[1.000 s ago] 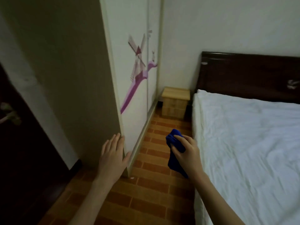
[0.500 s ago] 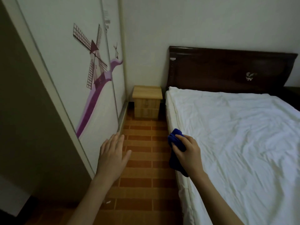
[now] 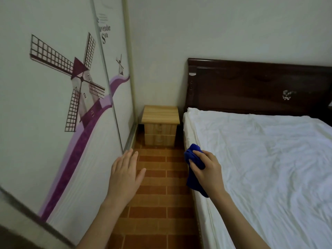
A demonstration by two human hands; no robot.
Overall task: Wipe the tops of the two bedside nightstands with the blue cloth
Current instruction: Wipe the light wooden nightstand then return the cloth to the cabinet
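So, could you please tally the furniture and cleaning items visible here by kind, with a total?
Wooden nightstand: 1
Bed with dark headboard: 1
Wardrobe with windmill print: 1
Blue cloth, held in the right hand: 1
Total: 4
Only one of the two nightstands is clearly visible; the left hand is empty.

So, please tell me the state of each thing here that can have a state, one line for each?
blue cloth: bunched up, gripped in the right hand, not on any surface.
left hand: open, fingers spread, holding nothing.
nightstand: top bare, not yet reached, drawers shut.
bed: covered with a wrinkled white sheet.
wardrobe doors: shut.
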